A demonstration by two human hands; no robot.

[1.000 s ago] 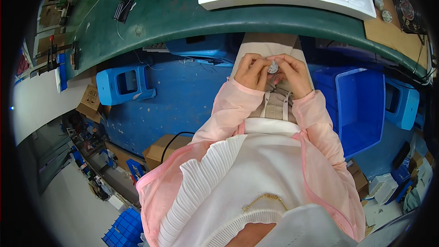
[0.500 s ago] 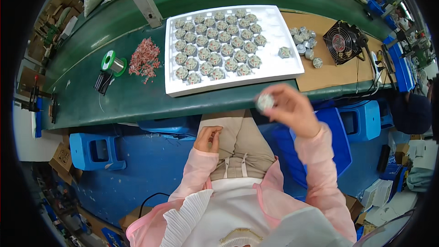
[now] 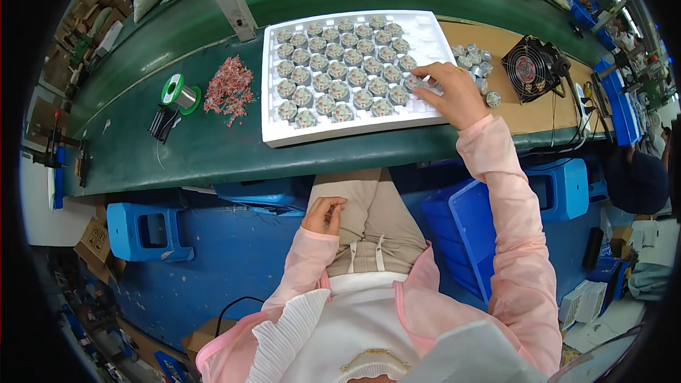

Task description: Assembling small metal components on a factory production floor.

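Note:
A white foam tray (image 3: 433, 35) lies on the green bench, with several round grey metal parts (image 3: 333, 74) set in its pockets. My right hand (image 3: 450, 92) reaches over the tray's right side, its fingertips down on a round part (image 3: 415, 84) at the edge of the filled rows. Whether it still grips that part I cannot tell. My left hand (image 3: 325, 214) rests on my thigh below the bench edge, fingers loosely curled, holding nothing. More loose round parts (image 3: 474, 64) lie in a heap right of the tray.
A small black fan (image 3: 530, 58) sits on a brown board (image 3: 511, 117) at the right. A solder spool (image 3: 179, 92) and a pile of small red parts (image 3: 230, 89) lie left of the tray. Blue bins (image 3: 475, 227) and a blue stool (image 3: 149, 230) stand under the bench.
My hands were together in my lap on a round part. My right hand then lifted it up and has now brought it down onto the tray. My left hand stayed in my lap.

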